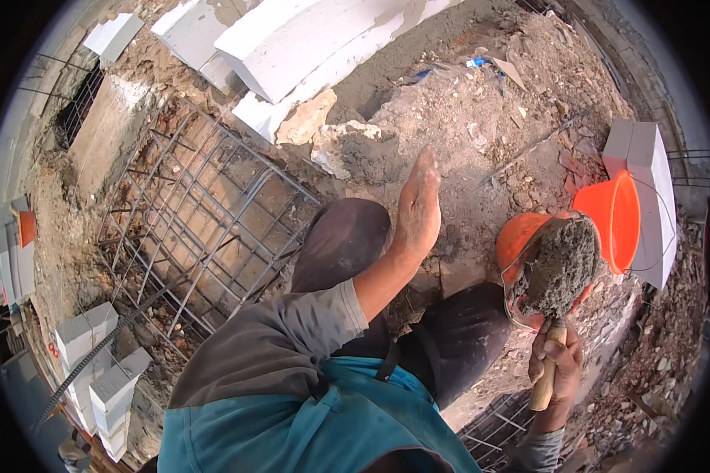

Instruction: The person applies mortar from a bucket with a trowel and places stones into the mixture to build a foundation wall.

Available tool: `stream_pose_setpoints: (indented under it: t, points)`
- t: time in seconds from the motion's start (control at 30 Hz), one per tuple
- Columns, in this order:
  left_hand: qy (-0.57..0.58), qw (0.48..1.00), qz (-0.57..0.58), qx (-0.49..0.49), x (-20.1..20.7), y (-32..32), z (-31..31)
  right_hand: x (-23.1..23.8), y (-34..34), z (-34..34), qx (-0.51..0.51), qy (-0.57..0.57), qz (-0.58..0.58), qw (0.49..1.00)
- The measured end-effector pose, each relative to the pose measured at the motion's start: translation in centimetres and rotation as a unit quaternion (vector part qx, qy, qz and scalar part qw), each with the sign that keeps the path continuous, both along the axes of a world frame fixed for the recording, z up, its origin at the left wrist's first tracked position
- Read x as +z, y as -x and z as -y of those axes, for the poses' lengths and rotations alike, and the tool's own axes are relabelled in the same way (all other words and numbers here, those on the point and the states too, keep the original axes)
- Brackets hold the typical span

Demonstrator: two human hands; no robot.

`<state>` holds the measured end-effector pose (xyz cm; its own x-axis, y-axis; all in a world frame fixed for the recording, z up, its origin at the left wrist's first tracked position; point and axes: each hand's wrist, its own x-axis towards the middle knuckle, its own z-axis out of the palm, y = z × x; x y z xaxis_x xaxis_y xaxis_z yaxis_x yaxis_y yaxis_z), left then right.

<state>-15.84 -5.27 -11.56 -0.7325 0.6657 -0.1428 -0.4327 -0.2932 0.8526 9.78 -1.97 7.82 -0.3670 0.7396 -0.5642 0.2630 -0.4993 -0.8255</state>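
Observation:
My right hand (566,364) is wrapped round the wooden handle of a trowel (543,388). A thick heap of wet grey mortar (564,264) covers the trowel's blade, which is over the mouth of an orange bucket (519,236) by my right knee. The heap hides the blade and most of the bucket's inside. My left hand (420,209) is raised edge-on above the rubble beyond my knees, its fingers stretched out and nothing in it. Closest to it are a mortar-smeared broken stone (335,146) and a row of white blocks (284,47) at the far side.
A second orange bucket (625,221) leans beside white blocks (647,189) on the right. Left of my knees, a rebar cage (205,213) spans a pit. More white blocks (87,339) are stacked at the lower left. Uneven rubble (481,110) covers the ground ahead.

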Motion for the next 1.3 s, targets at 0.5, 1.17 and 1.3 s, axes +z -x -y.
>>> stream_pose_setpoints:
  t: [0.5,1.17,1.3]
  points:
    - [0.146,0.885,0.155,0.414,-26.2,27.2,5.7,-18.7,35.5,-0.8,0.520,-0.247,0.119,0.809]
    - [0.484,0.834,0.090,0.249,-17.0,25.3,2.9,-22.2,33.1,-1.9,0.655,-0.470,0.381,0.453]
    - [0.493,0.829,0.116,0.239,-13.3,24.5,4.4,-12.4,24.0,-2.4,0.488,-0.507,0.163,0.692]
